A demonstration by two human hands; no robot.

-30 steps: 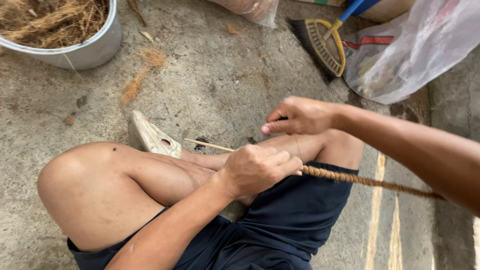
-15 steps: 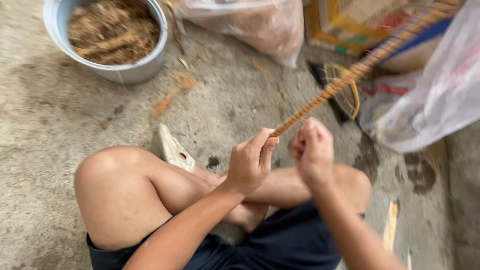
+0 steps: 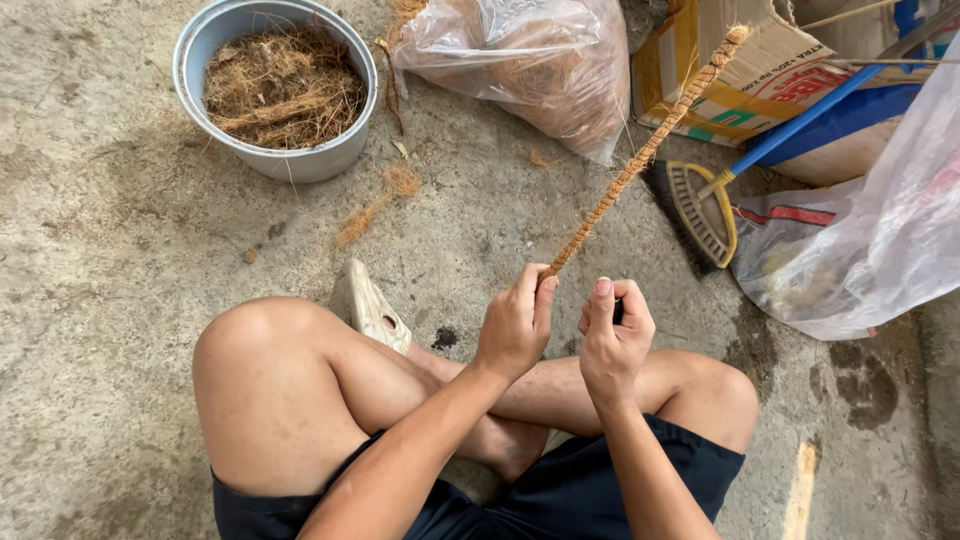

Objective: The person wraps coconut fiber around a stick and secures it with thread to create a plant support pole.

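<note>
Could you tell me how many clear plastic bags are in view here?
2: one plastic bag of brown fibre at top centre beside the metal bowl, another plastic bag at the right edge by the broom. More may lie outside the frame.

Browns and tans against grey concrete, with a few bright plastics.

The twisted rope (image 3: pixel 640 160) is tan-brown with a regular spiral pattern, matching the brown tangled fibre (image 3: pixel 280 90) in the pale grey-blue metal bowl (image 3: pixel 200 45). The floor (image 3: pixel 100 280) is mottled grey with darker stains and small orange-brown tufts of fibre. A clear plastic bag (image 3: pixel 540 60) shows reddish-brown contents. The cardboard box (image 3: pixel 770 70) is tan with red and green print. The broom (image 3: pixel 705 205) has a yellow head, dark bristles and a blue handle. A whitish translucent bag (image 3: pixel 870 230) bears red marks. The shorts (image 3: pixel 590 490) are dark navy; the sandal (image 3: pixel 370 305) is beige.
</note>
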